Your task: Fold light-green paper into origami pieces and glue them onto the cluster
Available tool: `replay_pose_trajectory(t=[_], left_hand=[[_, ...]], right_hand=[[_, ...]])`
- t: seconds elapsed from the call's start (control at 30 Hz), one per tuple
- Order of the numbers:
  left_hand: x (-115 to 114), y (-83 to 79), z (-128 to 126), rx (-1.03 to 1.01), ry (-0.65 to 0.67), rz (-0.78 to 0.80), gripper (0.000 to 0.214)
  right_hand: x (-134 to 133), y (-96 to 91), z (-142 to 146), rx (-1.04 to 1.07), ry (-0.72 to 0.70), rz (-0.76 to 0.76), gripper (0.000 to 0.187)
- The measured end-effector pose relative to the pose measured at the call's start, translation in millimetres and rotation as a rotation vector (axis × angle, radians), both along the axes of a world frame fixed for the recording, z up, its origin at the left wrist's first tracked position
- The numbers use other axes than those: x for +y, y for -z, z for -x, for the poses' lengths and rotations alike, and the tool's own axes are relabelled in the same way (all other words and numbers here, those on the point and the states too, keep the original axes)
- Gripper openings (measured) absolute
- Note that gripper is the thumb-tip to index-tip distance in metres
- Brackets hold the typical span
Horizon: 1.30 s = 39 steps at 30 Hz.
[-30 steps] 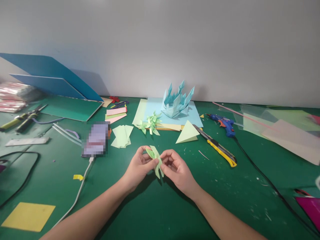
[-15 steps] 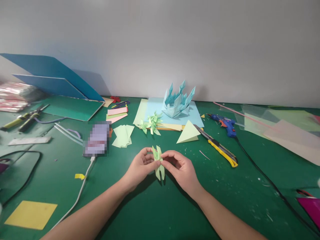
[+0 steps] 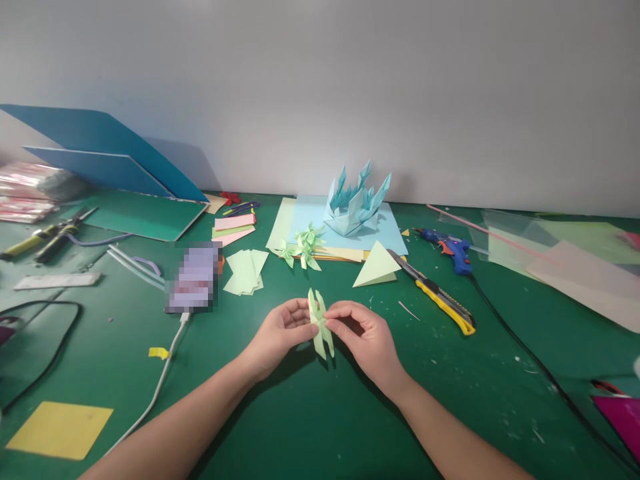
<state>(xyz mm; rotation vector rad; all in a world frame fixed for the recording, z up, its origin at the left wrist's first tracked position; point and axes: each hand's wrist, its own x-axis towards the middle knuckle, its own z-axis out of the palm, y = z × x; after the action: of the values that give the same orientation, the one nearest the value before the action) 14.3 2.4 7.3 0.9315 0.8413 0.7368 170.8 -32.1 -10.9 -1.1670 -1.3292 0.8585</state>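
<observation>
A small pale green folded paper piece (image 3: 320, 323) with narrow pointed flaps is held just above the green table mat (image 3: 310, 413). My left hand (image 3: 280, 333) pinches it from the left with thumb and fingers. My right hand (image 3: 365, 337) pinches it from the right at the middle. The flaps point up and down between my fingertips. Behind it lie finished green paper flowers (image 3: 303, 248), a stack of pale green paper squares (image 3: 244, 271) and a pale green folded triangle (image 3: 376, 265).
A blue paper crown shape (image 3: 356, 197) sits on light blue sheets at the back. A yellow utility knife (image 3: 440, 300) and blue glue gun (image 3: 447, 248) with black cord lie right. A phone (image 3: 194, 277) on a white cable, pliers (image 3: 47, 237) and yellow square (image 3: 60, 430) lie left.
The green paper piece has been turned from slanted to nearly upright between my fingers. Both hands stayed in about the same place.
</observation>
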Motion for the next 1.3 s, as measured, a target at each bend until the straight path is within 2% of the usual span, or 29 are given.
replay_pose_trajectory(t=[0.17,0.47,0.73,0.87,1.3], left_hand=[[-0.1,0.0,0.1,0.044,0.027,-0.039,0.031],[-1.3,-0.4,-2.7,0.022,0.044,-0.047,0.035],[-2.0,3.8,-2.4,0.129,0.075,-0.071,0.036],[-2.2,1.5,-3.3,0.082,0.049,-0.065,0.040],[-2.3,-3.7,-2.6,0.112,0.051,-0.092,0.035]], right_hand=[[-0.6,-2.7,-1.1,-0.096,-0.034,-0.037,0.010],[-0.6,-1.6,1.9,-0.175,-0.018,-0.091,0.016],[-0.5,1.2,-1.8,-0.252,-0.017,-0.167,0.008],[0.1,4.3,-5.5,-0.408,-0.017,-0.234,0.021],[-2.7,0.8,-5.3,-0.533,0.093,-0.283,0.003]])
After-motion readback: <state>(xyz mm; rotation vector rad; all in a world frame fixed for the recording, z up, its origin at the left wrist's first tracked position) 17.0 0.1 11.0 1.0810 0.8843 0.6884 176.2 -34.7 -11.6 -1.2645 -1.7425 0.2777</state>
